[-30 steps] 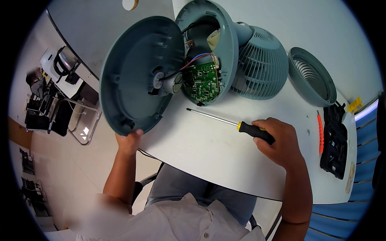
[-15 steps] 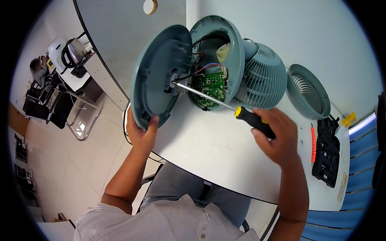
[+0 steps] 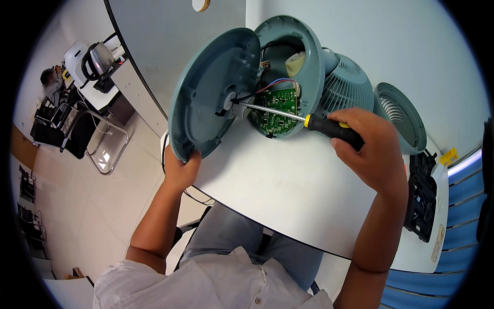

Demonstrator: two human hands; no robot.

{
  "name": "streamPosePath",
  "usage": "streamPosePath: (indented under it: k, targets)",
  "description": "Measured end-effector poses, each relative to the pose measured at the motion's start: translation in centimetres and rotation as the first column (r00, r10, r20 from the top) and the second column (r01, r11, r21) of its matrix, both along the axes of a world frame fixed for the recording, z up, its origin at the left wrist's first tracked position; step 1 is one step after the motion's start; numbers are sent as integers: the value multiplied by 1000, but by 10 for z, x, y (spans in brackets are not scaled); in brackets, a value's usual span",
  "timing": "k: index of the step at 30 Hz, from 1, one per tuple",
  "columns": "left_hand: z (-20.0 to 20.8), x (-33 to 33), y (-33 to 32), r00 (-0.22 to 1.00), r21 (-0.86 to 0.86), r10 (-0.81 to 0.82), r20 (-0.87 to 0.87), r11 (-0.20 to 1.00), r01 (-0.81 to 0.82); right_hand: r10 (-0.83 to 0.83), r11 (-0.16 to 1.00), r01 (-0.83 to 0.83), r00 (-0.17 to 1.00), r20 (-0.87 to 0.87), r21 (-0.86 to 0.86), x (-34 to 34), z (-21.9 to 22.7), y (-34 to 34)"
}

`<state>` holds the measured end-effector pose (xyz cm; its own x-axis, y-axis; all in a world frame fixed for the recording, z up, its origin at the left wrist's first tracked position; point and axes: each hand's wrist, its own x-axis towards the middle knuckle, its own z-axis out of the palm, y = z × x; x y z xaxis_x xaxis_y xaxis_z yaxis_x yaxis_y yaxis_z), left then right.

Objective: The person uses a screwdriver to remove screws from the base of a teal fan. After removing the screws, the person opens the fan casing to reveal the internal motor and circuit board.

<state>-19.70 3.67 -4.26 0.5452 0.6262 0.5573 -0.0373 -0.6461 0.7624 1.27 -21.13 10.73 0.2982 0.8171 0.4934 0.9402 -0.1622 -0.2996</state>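
My left hand [image 3: 183,167] grips the lower edge of a round grey-green base cover [image 3: 198,110], holding it tilted up. In my right hand [image 3: 368,141] is a screwdriver [image 3: 329,125] with a black and yellow handle. Its shank reaches left to the motor-like fitting [image 3: 231,101] on the cover's inner face; the exact tip contact is too small to tell. Beside the cover, the fan's open base housing [image 3: 312,85] shows a green circuit board [image 3: 278,110]. Red, blue and black wires [image 3: 275,84] run between housing and cover. The caged fan head [image 3: 347,85] lies behind the housing.
A round grille part [image 3: 401,117] stands at the right, above an open black tool case [image 3: 421,206]. The white table [image 3: 288,190] has a curved front edge. A grey panel [image 3: 175,46] rises at the back left. Farther left are a kettle [image 3: 100,61], chairs and a person [image 3: 53,85].
My right hand has shifted right and slightly up, and the screwdriver lies at a flatter angle. The orange-red driver near the tool case is now mostly hidden behind my arm.
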Motion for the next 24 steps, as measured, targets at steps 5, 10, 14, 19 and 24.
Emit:
streamPosePath:
  k: [5, 10, 14, 19, 24]
  targets:
    - [-14, 1, 2, 997, -42, 66, 30, 997, -64, -11, 999, 13, 999, -35, 52, -1, -2, 0]
    - [-10, 2, -2, 993, -78, 110, 42, 991, -106, 22, 995, -21, 1000, -3, 97, 8, -11, 4]
    - [-8, 4, -5, 989, -86, 131, 64, 988, -125, 19, 998, -17, 999, -30, 67, 10, -10, 5]
    - [-11, 4, -6, 990, -109, 114, 84, 989, -104, 22, 999, -21, 999, -39, 31, 11, -8, 4]
    - [-12, 3, -4, 992, -117, 73, 103, 991, -61, 10, 1000, -10, 1000, -4, -27, 11, -5, 1]
